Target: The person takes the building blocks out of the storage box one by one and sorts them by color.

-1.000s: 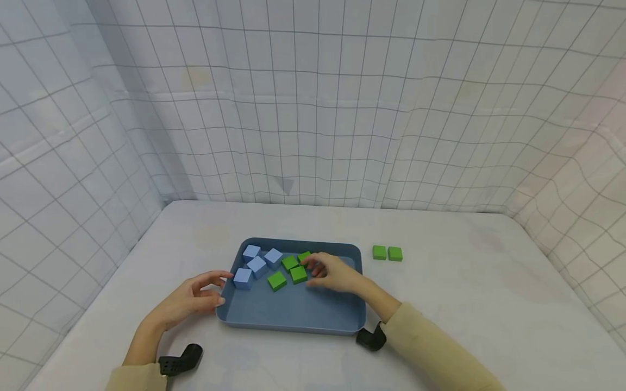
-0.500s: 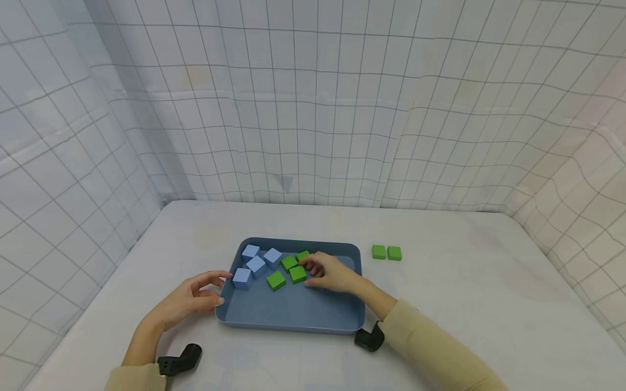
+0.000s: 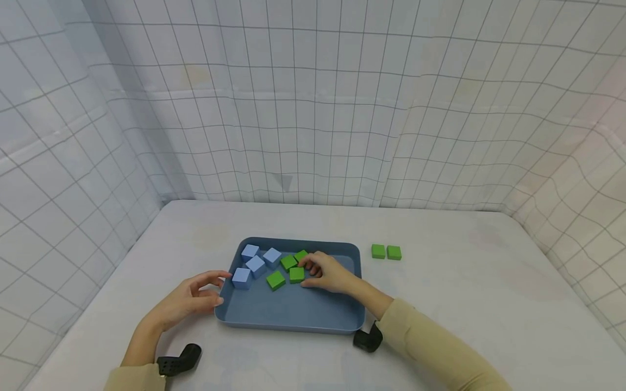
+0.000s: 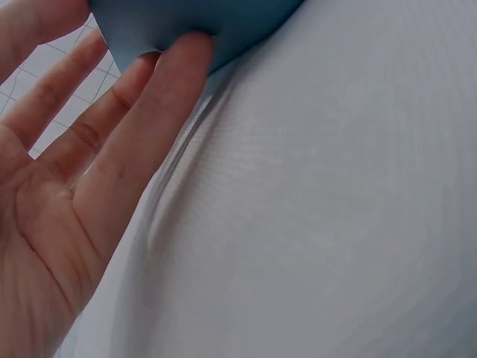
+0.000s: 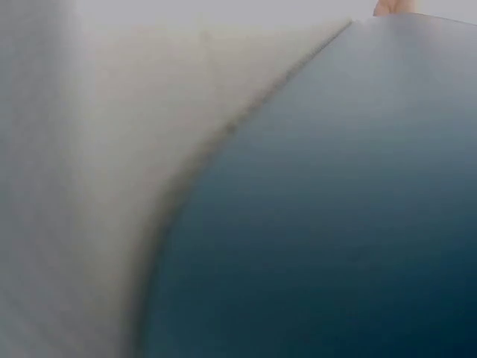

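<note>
Head view: the left hand (image 3: 188, 298), fingers spread, touches the tray (image 3: 288, 308) at left, likely steadying it; the right hand (image 3: 329, 273) is at a green block (image 3: 296, 275), pinching or not I cannot tell.

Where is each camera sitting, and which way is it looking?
Head: on the person's head, looking forward and down at the blue tray, blue cubes, green blocks and white table; left hand, right hand and both sleeves show.
Left wrist: worn there, looking along that hand to its fingertips at the tray; its palm shows.
Right wrist: worn there, looking close at a blurry blue surface, probably the tray; a bit of skin peeks in at the top, whose I can't tell.
Shared: head and left wrist both show the tray and left hand.
</note>
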Action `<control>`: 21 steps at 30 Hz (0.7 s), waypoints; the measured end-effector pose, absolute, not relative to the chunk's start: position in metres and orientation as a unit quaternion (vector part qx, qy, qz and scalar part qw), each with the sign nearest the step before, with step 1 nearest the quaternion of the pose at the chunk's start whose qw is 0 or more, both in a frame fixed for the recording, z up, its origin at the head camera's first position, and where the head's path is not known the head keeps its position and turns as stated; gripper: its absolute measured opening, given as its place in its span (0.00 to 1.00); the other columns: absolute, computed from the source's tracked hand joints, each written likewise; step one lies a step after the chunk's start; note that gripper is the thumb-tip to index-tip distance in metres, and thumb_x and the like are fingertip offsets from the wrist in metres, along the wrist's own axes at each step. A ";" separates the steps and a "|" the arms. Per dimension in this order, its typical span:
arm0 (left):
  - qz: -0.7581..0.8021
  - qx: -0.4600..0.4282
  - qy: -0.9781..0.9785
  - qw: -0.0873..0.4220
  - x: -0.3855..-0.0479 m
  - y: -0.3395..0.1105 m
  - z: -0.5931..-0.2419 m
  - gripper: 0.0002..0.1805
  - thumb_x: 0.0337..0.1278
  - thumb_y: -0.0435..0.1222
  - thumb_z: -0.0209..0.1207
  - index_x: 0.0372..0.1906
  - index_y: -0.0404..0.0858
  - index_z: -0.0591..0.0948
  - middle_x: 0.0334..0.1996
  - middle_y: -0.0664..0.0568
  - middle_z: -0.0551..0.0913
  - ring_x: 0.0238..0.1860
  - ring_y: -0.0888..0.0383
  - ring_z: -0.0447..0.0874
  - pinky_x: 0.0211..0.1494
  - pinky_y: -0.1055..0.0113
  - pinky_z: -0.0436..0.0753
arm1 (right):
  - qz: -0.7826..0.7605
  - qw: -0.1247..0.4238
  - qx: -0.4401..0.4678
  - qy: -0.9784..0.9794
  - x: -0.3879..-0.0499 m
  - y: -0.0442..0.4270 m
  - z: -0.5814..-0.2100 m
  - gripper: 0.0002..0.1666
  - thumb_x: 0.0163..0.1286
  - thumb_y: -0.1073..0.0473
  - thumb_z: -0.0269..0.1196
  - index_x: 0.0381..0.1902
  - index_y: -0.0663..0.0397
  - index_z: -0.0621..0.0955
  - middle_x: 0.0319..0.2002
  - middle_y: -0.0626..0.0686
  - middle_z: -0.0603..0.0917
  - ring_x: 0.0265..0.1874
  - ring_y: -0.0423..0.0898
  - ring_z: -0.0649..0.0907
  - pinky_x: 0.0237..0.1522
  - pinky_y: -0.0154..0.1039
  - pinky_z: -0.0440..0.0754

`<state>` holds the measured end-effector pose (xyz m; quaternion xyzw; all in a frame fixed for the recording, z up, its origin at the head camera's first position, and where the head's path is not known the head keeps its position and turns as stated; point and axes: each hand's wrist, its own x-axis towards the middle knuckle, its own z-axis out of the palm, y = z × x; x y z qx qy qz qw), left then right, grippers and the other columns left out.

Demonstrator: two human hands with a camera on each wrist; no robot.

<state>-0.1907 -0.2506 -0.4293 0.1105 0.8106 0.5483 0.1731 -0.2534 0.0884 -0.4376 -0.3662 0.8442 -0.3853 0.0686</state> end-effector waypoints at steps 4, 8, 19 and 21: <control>0.550 0.108 0.809 0.176 -0.191 -0.251 -0.429 0.29 0.55 0.36 0.58 0.63 0.37 0.65 0.52 0.37 0.65 0.45 0.53 0.74 0.42 0.62 0.78 | -0.384 0.066 -0.359 0.848 -0.253 0.087 -0.438 0.21 0.57 0.60 0.66 0.48 0.61 0.76 0.38 0.55 0.73 0.34 0.45 0.75 0.37 0.31 0.75; 0.554 0.108 0.806 0.178 -0.192 -0.251 -0.430 0.30 0.55 0.36 0.58 0.63 0.37 0.65 0.52 0.37 0.65 0.43 0.54 0.76 0.41 0.62 0.78 | -0.384 0.064 -0.358 0.848 -0.253 0.087 -0.439 0.20 0.58 0.60 0.66 0.47 0.61 0.76 0.38 0.55 0.73 0.34 0.45 0.75 0.37 0.31 0.75; 0.555 0.115 0.805 0.175 -0.192 -0.251 -0.429 0.29 0.55 0.36 0.58 0.63 0.37 0.65 0.52 0.37 0.65 0.42 0.55 0.76 0.40 0.62 0.78 | -0.397 0.071 -0.359 0.841 -0.253 0.089 -0.436 0.20 0.59 0.62 0.64 0.48 0.63 0.75 0.37 0.56 0.75 0.34 0.46 0.76 0.37 0.31 0.75; 0.554 0.116 0.806 0.175 -0.192 -0.251 -0.429 0.29 0.55 0.36 0.58 0.63 0.37 0.65 0.52 0.37 0.65 0.42 0.55 0.77 0.40 0.62 0.78 | -0.401 0.075 -0.358 0.840 -0.253 0.090 -0.435 0.20 0.59 0.63 0.64 0.48 0.62 0.74 0.37 0.56 0.75 0.34 0.45 0.76 0.37 0.31 0.75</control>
